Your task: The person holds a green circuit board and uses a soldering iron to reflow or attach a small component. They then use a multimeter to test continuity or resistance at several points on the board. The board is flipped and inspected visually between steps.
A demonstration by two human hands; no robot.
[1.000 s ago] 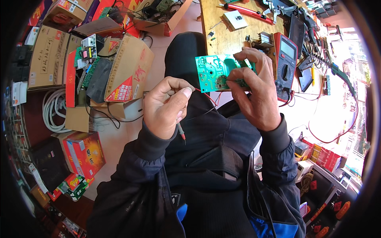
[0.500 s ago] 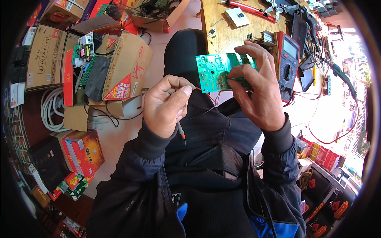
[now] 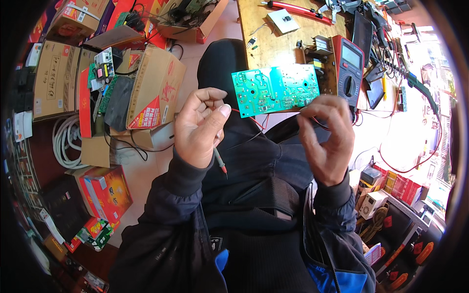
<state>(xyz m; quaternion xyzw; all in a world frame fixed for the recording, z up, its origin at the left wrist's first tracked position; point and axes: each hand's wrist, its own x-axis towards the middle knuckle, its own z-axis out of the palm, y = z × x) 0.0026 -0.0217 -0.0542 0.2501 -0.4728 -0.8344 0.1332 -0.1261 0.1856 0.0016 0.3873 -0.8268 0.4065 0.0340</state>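
A green circuit board (image 3: 276, 91), solder side up, lies by the table's near edge and partly overhangs it; what bears it underneath is hidden. My left hand (image 3: 200, 128) is left of the board, its fingers curled around a test probe (image 3: 221, 163). The probe's reddish end and thin metal tip point down toward my lap. Just off the board's lower right corner, my right hand (image 3: 328, 139) has thumb and forefinger brought together. Whatever is between those fingertips, if anything, cannot be made out. Red and dark test leads run below the board.
A red multimeter (image 3: 349, 71) lies right of the board, near a metal heat sink (image 3: 320, 45). Farther back on the wooden table (image 3: 264, 53) are a white block (image 3: 282, 21) and a red tool (image 3: 298, 10). Cardboard boxes (image 3: 159, 88) with electronic parts stand on the left.
My right hand has come off the board and drawn back toward me, uncovering its right half. The board sits slightly farther left in view. My left hand still holds the probe.
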